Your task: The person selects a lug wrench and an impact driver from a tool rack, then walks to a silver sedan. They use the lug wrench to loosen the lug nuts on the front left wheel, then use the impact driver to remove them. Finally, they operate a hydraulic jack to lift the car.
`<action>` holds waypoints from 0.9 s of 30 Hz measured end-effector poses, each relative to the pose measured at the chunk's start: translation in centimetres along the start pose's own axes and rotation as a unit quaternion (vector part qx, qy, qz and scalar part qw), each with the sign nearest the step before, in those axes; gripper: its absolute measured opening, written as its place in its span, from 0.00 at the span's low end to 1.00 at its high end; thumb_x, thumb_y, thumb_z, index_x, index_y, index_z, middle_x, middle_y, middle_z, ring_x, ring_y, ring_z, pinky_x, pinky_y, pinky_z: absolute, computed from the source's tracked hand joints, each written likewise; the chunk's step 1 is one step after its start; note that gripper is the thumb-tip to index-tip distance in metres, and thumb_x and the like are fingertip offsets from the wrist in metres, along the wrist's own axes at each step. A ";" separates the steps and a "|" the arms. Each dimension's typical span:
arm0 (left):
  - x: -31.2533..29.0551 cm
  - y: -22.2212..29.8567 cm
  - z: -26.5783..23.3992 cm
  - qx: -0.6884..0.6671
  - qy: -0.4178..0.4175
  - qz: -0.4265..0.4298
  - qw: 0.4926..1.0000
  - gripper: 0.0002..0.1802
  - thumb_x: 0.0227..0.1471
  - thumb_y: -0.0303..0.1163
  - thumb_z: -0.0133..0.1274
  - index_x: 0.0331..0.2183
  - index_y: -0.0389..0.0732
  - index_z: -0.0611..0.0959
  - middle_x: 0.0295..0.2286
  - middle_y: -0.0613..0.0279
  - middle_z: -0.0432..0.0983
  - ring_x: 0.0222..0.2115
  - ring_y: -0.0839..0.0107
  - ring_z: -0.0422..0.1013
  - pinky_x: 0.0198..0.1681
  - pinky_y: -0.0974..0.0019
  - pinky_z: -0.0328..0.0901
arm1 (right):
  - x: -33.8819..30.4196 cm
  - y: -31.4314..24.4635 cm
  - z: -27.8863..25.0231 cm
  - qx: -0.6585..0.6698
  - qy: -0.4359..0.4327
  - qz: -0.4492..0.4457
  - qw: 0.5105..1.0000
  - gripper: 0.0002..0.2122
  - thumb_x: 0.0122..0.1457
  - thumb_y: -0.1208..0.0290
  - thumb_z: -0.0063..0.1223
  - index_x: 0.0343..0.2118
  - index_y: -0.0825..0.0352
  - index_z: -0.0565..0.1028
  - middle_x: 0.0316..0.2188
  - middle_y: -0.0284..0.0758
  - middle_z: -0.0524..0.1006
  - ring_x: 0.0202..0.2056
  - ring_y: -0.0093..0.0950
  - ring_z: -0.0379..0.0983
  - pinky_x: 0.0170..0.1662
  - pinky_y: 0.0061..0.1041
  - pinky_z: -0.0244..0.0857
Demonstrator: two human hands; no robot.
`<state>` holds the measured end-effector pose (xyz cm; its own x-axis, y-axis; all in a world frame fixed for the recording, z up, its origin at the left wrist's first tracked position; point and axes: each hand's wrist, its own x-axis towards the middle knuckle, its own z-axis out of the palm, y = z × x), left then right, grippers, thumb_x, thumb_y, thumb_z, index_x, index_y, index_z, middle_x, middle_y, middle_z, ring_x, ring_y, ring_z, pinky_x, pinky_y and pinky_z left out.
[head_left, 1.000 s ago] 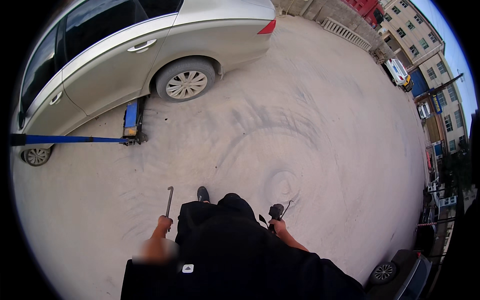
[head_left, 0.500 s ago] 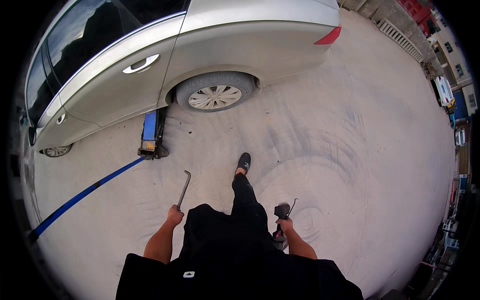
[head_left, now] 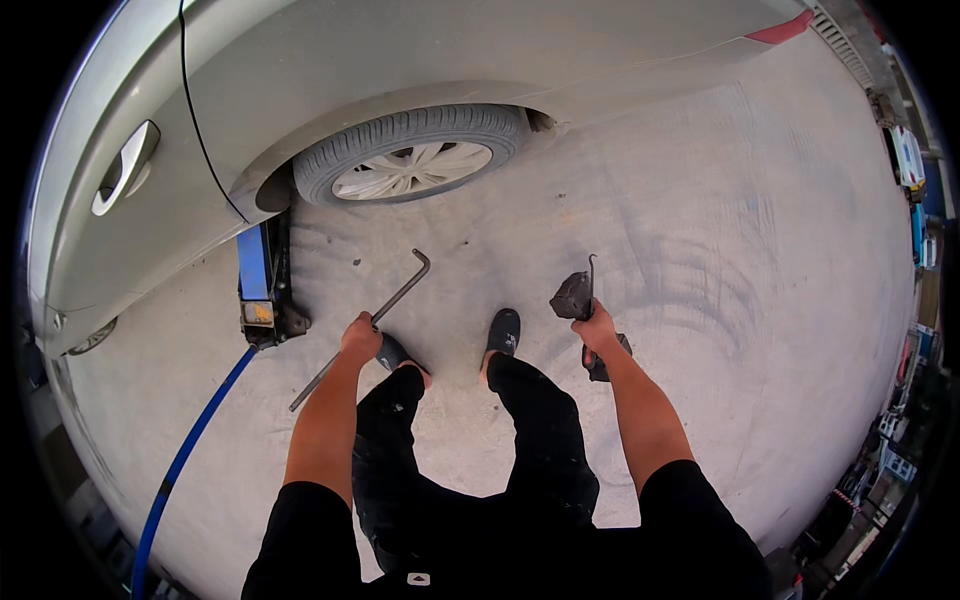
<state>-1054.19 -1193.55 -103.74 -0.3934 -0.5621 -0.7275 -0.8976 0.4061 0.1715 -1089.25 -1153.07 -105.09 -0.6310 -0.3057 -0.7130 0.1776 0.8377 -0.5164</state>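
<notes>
My left hand (head_left: 361,337) is closed round a long metal bar (head_left: 398,297) with a bent end, shaped like an L-shaped wheel wrench. The bar slants, its bent end up toward the car. In my right hand (head_left: 597,327) is a dark cordless impact wrench (head_left: 572,296), its bulky head above my fist and its base below. A thin hooked metal rod (head_left: 592,268) sticks up beside the head, in the same grip. Ahead of both hands is the car's rear wheel (head_left: 415,168), with grey tyre and pale spoked rim; neither hand touches it.
A silver car (head_left: 400,50) spans the far side. A blue floor jack (head_left: 256,270) reaches under its sill, and the jack's long blue handle (head_left: 190,450) extends toward me on the left. My dark shoes (head_left: 504,331) stand on dusty concrete (head_left: 680,200). Parked vehicles (head_left: 906,158) line the far right.
I have come closer to the car, and the wheel looks larger. Both arms have moved forward with the tools. My second shoe now shows, and the bar's lower end has come into view.
</notes>
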 end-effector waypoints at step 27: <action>34.3 -1.9 20.1 0.100 0.040 0.096 0.990 0.19 0.53 0.26 0.50 0.48 0.37 0.69 0.47 0.46 0.77 0.50 0.53 0.74 0.52 0.52 0.68 | 38.0 6.5 24.6 -0.203 0.103 -0.041 0.973 0.25 0.47 0.61 0.65 0.47 0.73 0.76 0.42 0.51 0.80 0.46 0.46 0.79 0.49 0.39 0.71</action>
<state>-1061.94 -1199.12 -142.37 -0.5739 -0.5135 -0.6379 -0.7509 0.6408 0.1597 -1093.54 -1170.35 -147.23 -0.7761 -0.3160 -0.5457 -0.1650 0.9370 -0.3080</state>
